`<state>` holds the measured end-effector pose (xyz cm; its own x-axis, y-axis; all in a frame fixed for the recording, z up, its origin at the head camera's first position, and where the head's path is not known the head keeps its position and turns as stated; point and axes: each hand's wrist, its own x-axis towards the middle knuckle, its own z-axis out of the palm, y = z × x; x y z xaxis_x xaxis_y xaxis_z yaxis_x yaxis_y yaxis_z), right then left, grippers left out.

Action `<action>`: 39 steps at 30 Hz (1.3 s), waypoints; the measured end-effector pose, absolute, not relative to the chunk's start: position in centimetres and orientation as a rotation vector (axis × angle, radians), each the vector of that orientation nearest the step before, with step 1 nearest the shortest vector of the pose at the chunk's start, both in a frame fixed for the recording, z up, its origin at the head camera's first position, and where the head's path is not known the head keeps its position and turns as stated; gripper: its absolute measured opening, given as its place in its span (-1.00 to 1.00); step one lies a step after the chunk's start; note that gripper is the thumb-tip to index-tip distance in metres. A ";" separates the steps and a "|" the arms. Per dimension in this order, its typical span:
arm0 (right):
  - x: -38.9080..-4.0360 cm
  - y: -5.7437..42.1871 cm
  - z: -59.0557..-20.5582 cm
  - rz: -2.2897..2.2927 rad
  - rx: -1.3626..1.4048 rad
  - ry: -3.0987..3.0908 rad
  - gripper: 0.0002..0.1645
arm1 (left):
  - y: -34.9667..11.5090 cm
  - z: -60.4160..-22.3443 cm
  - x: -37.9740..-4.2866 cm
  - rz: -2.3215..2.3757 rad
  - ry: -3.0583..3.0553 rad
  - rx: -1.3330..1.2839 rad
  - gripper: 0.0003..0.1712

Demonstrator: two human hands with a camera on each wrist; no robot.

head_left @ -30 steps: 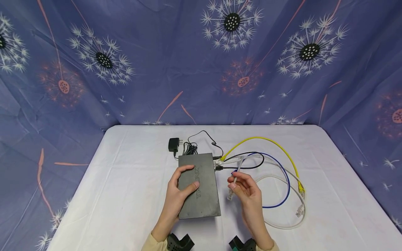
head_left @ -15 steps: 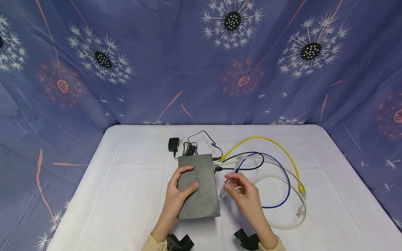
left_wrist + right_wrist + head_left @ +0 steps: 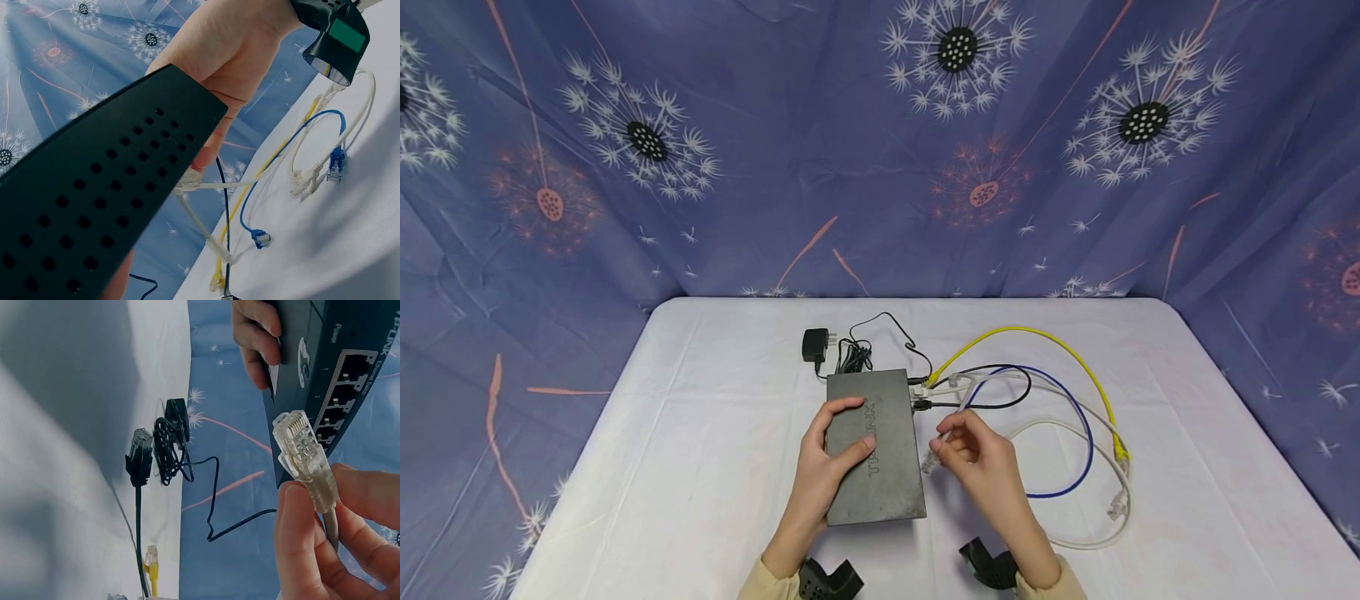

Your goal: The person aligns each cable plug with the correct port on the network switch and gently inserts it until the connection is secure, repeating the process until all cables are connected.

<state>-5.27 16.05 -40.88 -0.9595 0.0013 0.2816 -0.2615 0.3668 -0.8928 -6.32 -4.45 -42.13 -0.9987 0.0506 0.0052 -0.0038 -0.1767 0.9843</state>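
A dark grey TP-LINK Ethernet switch [image 3: 891, 492] is held up by my left hand [image 3: 822, 467], thumb on its top and fingers around its left side. In the right wrist view the switch's row of ports [image 3: 344, 394] faces my right hand [image 3: 988, 467]. My right thumb and fingers pinch a grey network cable just behind its clear plug [image 3: 300, 440]. That plug is close to the port side; in the right wrist view it overlaps the lower ports, and I cannot tell whether they touch.
Beyond the switch lies a black power adapter [image 3: 815, 345] with a bundled cord. Yellow [image 3: 1060, 342], blue [image 3: 1088, 454], black [image 3: 1026, 392] and white cables [image 3: 1097, 545] loop across the white table [image 3: 700, 458] to the right. A patterned curtain [image 3: 775, 167] hangs behind.
My right hand has moved left with the grey cable's plug, nearer the switch, and turned slightly. My left hand and the switch have hardly moved.
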 end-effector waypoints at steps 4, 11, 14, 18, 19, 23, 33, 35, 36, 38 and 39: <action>-5.2 16.1 -40.6 1.704 0.226 -2.367 -0.82 | -4.5 -42.1 -6.3 2.377 1.998 0.054 -0.45; -5.1 16.3 -40.5 1.844 0.270 -2.239 -0.83 | -4.6 -42.0 -6.3 2.378 1.996 0.047 -0.45; -5.1 16.4 -40.3 1.927 0.289 -2.164 -0.82 | -4.6 -42.1 -6.3 2.383 1.990 0.050 -0.45; -5.1 16.5 -40.0 2.032 0.340 -2.007 -0.76 | -4.6 -42.0 -6.2 2.382 1.999 0.055 -0.45; -5.1 16.6 -40.0 2.047 0.356 -1.968 -0.75 | -4.6 -42.0 -6.2 2.380 2.003 0.055 -0.45; -5.1 16.5 -39.9 2.074 0.398 -1.844 -0.74 | -4.6 -41.9 -6.1 2.369 2.015 0.055 -0.45; -4.9 15.2 -40.4 2.062 0.335 -1.691 -0.78 | -4.5 -41.5 -6.0 2.367 1.997 0.070 -0.46; -5.0 15.0 -40.6 2.052 0.343 -1.670 -0.77 | -4.5 -41.4 -5.9 2.366 1.991 0.065 -0.46; -5.0 14.9 -40.7 2.051 0.344 -1.657 -0.77 | -4.5 -41.4 -5.9 2.367 1.987 0.065 -0.46; -5.1 14.9 -40.9 2.039 0.356 -1.636 -0.78 | -4.5 -41.3 -5.9 2.364 1.981 0.064 -0.45; -5.1 14.8 -41.0 2.032 0.358 -1.631 -0.78 | -4.5 -41.3 -5.9 2.363 1.977 0.065 -0.45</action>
